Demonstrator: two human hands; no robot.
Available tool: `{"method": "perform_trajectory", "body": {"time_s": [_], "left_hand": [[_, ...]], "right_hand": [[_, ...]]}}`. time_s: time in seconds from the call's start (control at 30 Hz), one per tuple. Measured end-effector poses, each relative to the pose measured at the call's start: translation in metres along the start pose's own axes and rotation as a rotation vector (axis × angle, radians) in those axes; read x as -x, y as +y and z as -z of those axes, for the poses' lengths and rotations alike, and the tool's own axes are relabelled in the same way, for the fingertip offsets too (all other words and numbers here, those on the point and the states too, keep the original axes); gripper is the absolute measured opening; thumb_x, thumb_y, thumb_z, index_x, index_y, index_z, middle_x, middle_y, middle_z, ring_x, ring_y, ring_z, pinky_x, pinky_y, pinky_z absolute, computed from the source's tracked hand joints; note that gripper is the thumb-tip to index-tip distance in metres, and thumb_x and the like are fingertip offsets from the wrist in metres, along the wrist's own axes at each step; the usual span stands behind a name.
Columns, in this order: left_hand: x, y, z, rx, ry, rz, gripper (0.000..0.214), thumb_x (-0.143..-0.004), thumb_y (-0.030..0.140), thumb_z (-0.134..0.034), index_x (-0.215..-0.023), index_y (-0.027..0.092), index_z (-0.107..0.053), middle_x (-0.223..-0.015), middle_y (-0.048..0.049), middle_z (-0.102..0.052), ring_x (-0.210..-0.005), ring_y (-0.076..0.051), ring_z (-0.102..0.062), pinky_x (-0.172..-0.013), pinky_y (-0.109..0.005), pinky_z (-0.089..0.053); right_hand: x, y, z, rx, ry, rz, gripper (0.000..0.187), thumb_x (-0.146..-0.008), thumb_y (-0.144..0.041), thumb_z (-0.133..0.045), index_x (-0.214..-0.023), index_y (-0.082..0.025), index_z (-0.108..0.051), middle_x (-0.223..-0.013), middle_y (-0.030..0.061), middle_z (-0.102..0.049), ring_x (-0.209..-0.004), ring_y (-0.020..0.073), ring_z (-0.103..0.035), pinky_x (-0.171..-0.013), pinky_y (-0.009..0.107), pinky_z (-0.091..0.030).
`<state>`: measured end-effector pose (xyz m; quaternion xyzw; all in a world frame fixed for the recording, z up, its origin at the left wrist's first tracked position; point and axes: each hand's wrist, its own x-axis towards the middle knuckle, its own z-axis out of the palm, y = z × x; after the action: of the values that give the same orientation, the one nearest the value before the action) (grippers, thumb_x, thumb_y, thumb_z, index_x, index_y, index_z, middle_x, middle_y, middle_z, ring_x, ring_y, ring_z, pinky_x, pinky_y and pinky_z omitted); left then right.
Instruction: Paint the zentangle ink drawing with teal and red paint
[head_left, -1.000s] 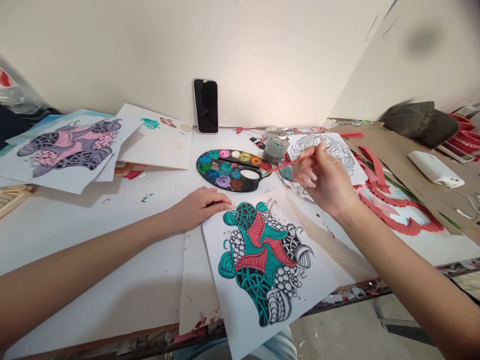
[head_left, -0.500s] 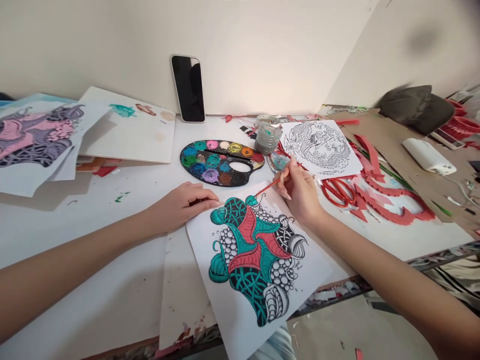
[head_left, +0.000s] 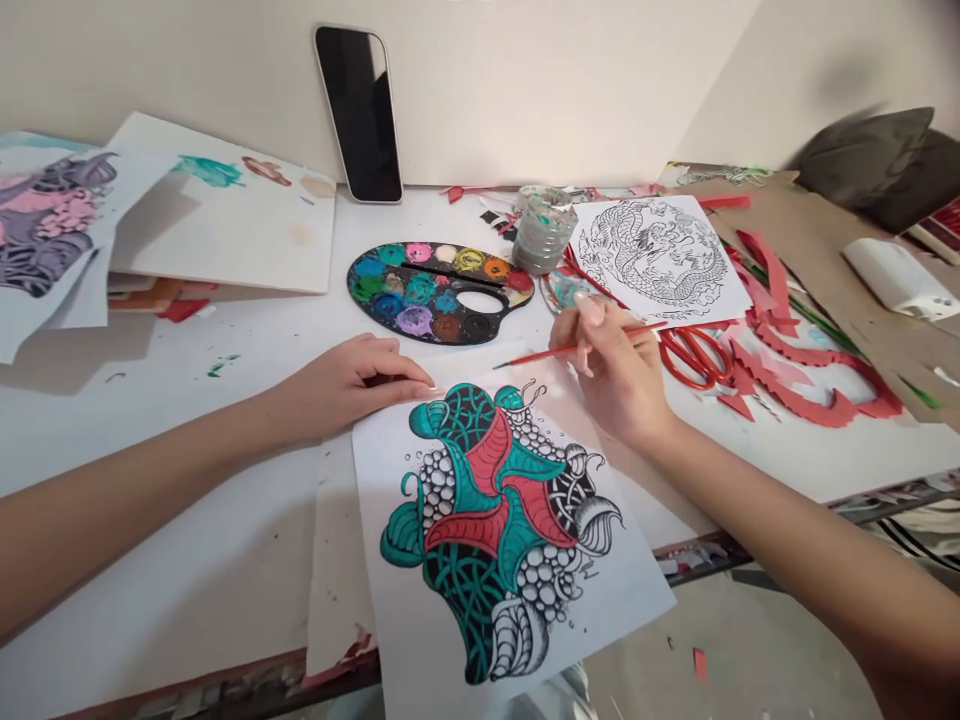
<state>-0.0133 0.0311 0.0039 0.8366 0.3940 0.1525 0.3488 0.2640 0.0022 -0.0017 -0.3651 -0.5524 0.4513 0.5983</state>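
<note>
Before me lies a colouring page (head_left: 551, 480), its swirling pattern painted partly in teal and red, with other parts black and white. My left hand (head_left: 367, 375) is at its upper left edge, fingers curled and thumb tip pressing on the paper. A thin red paintbrush (head_left: 551, 352) is pinched in my right hand (head_left: 615, 370). The dark brush tip hovers over the page's top edge, apart from the painted shapes as far as I can tell. Just beyond stands an oval black palette (head_left: 390, 330) with several colours of paint. A ribbed jar (head_left: 538, 235) of murky water is beside it.
Against the wall leans a phone (head_left: 361, 115). Red-handled scissors (head_left: 694, 358), red paper scraps (head_left: 847, 400) and a dragon drawing (head_left: 660, 255) lie right. At left are a paint-smeared board (head_left: 240, 230) and another painted sheet (head_left: 67, 220). The colouring page overhangs the table's front edge.
The brush tip has lifted off the small teal shape at the page's top and moved up and left. My right hand has turned the brush flatter. The left hand stays at the page; the view has shifted.
</note>
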Motion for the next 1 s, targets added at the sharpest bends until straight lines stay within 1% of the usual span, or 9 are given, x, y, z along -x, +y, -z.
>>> {"method": "perform_trajectory", "body": {"time_s": [0.1,0.2,0.3,0.37,0.47,0.67,0.83,0.93,1.0], "left_hand": [[0.0,0.0,-0.001,0.007,0.022,0.019,0.028,-0.09,0.049,-0.065,-0.092,0.027,-0.083,-0.071,0.0018,-0.071,-0.071,-0.014,-0.051,-0.073,-0.028,-0.039],[0.0,-0.001,-0.001,-0.011,0.022,0.03,0.029,-0.09,0.049,-0.065,-0.094,0.026,-0.083,-0.067,0.001,-0.066,-0.07,-0.014,-0.051,-0.071,-0.028,-0.039],[0.0,-0.001,-0.002,-0.022,0.026,0.044,0.031,-0.09,0.05,-0.064,-0.094,0.026,-0.083,-0.067,0.0007,-0.064,-0.071,-0.014,-0.052,-0.072,-0.028,-0.04],[0.001,-0.001,-0.002,-0.019,0.033,0.053,0.031,-0.09,0.05,-0.064,-0.094,0.026,-0.083,-0.069,0.0004,-0.066,-0.072,-0.015,-0.053,-0.071,-0.028,-0.041],[0.0,0.0,-0.002,-0.016,0.037,0.051,0.031,-0.089,0.051,-0.065,-0.093,0.027,-0.083,-0.069,0.0007,-0.066,-0.07,-0.014,-0.052,-0.071,-0.027,-0.042],[-0.001,0.0,0.001,0.019,0.026,0.054,0.031,-0.088,0.054,-0.067,-0.091,0.027,-0.084,-0.068,0.0006,-0.065,-0.07,-0.013,-0.054,-0.072,-0.026,-0.047],[-0.002,-0.002,0.008,0.117,-0.02,0.098,0.029,-0.084,0.052,-0.071,-0.09,0.026,-0.084,-0.08,0.0003,-0.074,-0.072,-0.013,-0.062,-0.069,-0.022,-0.051],[-0.001,-0.005,0.014,0.1,-0.061,0.084,0.025,-0.084,0.048,-0.072,-0.09,0.027,-0.083,-0.087,0.0008,-0.077,-0.077,-0.014,-0.065,-0.07,-0.021,-0.051],[0.001,-0.007,0.018,0.104,-0.09,0.098,0.026,-0.084,0.048,-0.072,-0.09,0.025,-0.083,-0.082,0.0012,-0.076,-0.072,-0.013,-0.063,-0.068,-0.02,-0.051]], "right_hand": [[0.001,-0.003,0.0,0.008,-0.027,-0.008,0.052,-0.1,-0.055,-0.057,-0.061,-0.021,-0.059,-0.059,-0.0005,-0.054,-0.052,0.0103,-0.047,-0.056,0.027,-0.045],[0.002,-0.005,0.001,0.033,-0.136,-0.139,0.06,-0.101,-0.067,-0.044,-0.072,-0.021,-0.069,-0.065,0.0031,-0.062,-0.057,0.0135,-0.058,-0.058,0.029,-0.049],[0.005,-0.005,0.0,0.072,-0.215,-0.189,0.057,-0.098,-0.066,-0.052,-0.069,-0.021,-0.07,-0.064,0.0034,-0.065,-0.061,0.0148,-0.061,-0.061,0.03,-0.05],[0.008,-0.003,-0.001,0.057,-0.206,-0.155,0.051,-0.097,-0.059,-0.06,-0.064,-0.022,-0.068,-0.061,0.0018,-0.063,-0.059,0.0137,-0.057,-0.059,0.029,-0.047],[0.01,0.0,-0.003,0.009,-0.151,-0.11,0.054,-0.099,-0.054,-0.06,-0.056,-0.022,-0.063,-0.052,0.0,-0.055,-0.054,0.0126,-0.052,-0.056,0.029,-0.041],[0.007,-0.003,-0.003,0.021,-0.073,-0.073,0.064,-0.098,-0.062,-0.056,-0.048,-0.021,-0.054,-0.044,-0.0015,-0.046,-0.041,0.0098,-0.039,-0.044,0.029,-0.029],[0.014,-0.005,-0.002,-0.054,-0.192,-0.08,0.056,-0.098,-0.054,-0.061,-0.052,-0.021,-0.062,-0.04,-0.0028,-0.045,-0.034,0.0081,-0.037,-0.036,0.025,-0.021],[0.021,-0.006,-0.004,-0.049,-0.295,-0.098,0.059,-0.099,-0.053,-0.06,-0.05,-0.021,-0.062,-0.036,-0.003,-0.044,-0.031,0.0074,-0.036,-0.033,0.023,-0.021],[0.023,-0.008,-0.004,-0.027,-0.368,-0.098,0.061,-0.099,-0.054,-0.059,-0.048,-0.02,-0.061,-0.035,-0.0026,-0.045,-0.029,0.0067,-0.037,-0.031,0.021,-0.023]]}}
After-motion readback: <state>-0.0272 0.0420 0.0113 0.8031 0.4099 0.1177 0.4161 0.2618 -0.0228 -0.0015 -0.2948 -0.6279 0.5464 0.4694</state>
